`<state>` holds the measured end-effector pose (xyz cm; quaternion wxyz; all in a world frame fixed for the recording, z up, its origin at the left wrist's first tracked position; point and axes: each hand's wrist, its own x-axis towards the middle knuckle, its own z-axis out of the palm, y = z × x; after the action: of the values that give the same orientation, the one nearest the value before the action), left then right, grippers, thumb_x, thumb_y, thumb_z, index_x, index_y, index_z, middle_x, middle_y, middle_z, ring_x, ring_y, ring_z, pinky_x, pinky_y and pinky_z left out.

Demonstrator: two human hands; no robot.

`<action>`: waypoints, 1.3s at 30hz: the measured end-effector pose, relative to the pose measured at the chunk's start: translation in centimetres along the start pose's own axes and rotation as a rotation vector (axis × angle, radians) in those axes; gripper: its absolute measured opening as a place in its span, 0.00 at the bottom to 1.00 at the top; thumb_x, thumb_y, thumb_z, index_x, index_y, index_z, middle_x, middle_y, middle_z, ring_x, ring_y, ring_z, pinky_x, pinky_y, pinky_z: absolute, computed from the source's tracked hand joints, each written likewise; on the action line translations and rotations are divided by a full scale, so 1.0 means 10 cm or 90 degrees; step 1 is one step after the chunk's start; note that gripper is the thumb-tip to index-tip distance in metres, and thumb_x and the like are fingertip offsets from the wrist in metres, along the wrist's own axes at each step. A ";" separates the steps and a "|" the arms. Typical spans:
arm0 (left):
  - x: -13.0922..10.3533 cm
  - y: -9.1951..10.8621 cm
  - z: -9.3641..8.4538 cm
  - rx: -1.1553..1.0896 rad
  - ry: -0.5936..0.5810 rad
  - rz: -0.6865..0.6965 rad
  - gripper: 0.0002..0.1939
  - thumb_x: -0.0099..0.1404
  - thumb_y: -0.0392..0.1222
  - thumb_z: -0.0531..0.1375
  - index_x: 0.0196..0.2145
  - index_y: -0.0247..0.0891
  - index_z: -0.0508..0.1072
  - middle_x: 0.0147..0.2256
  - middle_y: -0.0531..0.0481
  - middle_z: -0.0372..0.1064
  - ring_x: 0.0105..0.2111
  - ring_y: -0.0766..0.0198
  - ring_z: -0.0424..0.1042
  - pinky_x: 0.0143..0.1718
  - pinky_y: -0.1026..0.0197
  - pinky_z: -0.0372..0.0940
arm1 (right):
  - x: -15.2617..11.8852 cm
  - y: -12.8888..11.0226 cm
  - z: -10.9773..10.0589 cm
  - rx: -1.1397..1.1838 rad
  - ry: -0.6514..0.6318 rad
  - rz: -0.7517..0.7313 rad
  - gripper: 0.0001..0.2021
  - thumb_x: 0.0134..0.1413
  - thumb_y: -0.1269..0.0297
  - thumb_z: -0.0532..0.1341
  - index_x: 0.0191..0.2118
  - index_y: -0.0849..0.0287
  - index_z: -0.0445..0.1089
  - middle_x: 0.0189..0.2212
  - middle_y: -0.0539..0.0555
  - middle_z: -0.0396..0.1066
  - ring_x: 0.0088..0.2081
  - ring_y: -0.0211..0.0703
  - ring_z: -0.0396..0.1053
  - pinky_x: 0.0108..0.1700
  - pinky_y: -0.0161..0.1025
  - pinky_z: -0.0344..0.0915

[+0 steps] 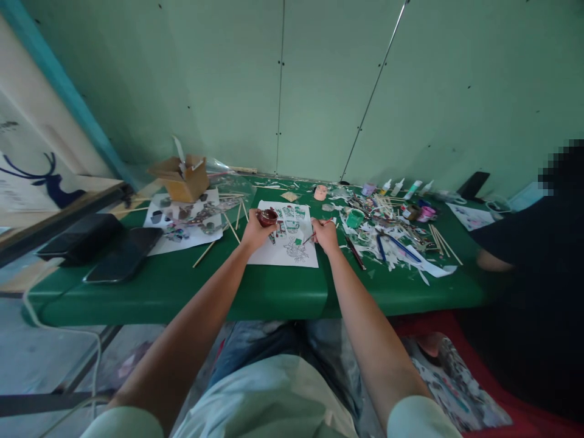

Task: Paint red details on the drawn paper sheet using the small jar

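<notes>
My left hand (pixel 258 229) is closed around a small open jar of dark red paint (pixel 268 218), above the left side of a white sheet of paper (pixel 283 255). Line drawings cover the sheet, with dark shapes at its left and a small green patch near its middle. At the right edge of the paper my right hand (pixel 325 234) pinches a thin paintbrush (pixel 311 236), its tip pointing down and left over the drawing. Just right of that hand lies an open green paint container (pixel 354 218).
Paper scraps, small bottles (pixel 413 190) and a blue-handled tool (pixel 401 248) crowd the right side. A cardboard box (pixel 182 179), a second painted sheet (pixel 159 240), thin wooden sticks (pixel 204 254) and a phone (pixel 124 254) are at the left. A person in black (pixel 538 274) sits close on my right.
</notes>
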<state>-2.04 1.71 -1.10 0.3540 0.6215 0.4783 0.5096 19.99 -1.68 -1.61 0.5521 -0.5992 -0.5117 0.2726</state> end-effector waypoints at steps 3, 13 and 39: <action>-0.01 0.02 0.00 -0.001 0.003 0.000 0.33 0.40 0.40 0.67 0.42 0.39 0.56 0.39 0.47 0.65 0.40 0.57 0.69 0.40 0.56 0.61 | 0.01 0.01 0.00 -0.021 0.005 -0.002 0.20 0.50 0.52 0.55 0.13 0.55 0.57 0.05 0.46 0.55 0.10 0.37 0.57 0.16 0.34 0.57; 0.00 0.00 0.00 0.000 -0.015 -0.006 0.34 0.41 0.41 0.67 0.43 0.39 0.55 0.41 0.44 0.65 0.41 0.55 0.69 0.40 0.55 0.62 | 0.01 0.00 0.00 -0.007 0.003 0.006 0.20 0.50 0.53 0.56 0.14 0.55 0.57 0.04 0.46 0.55 0.10 0.38 0.58 0.15 0.34 0.58; 0.01 -0.02 0.00 0.015 -0.001 -0.014 0.35 0.40 0.42 0.68 0.43 0.39 0.55 0.40 0.45 0.66 0.42 0.54 0.69 0.42 0.53 0.62 | -0.01 -0.03 -0.01 -0.007 0.004 0.001 0.20 0.50 0.52 0.56 0.13 0.55 0.57 0.04 0.47 0.55 0.09 0.38 0.57 0.15 0.34 0.57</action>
<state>-2.05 1.82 -1.23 0.3526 0.6209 0.4904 0.4996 19.94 -1.81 -1.35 0.5502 -0.6033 -0.5113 0.2682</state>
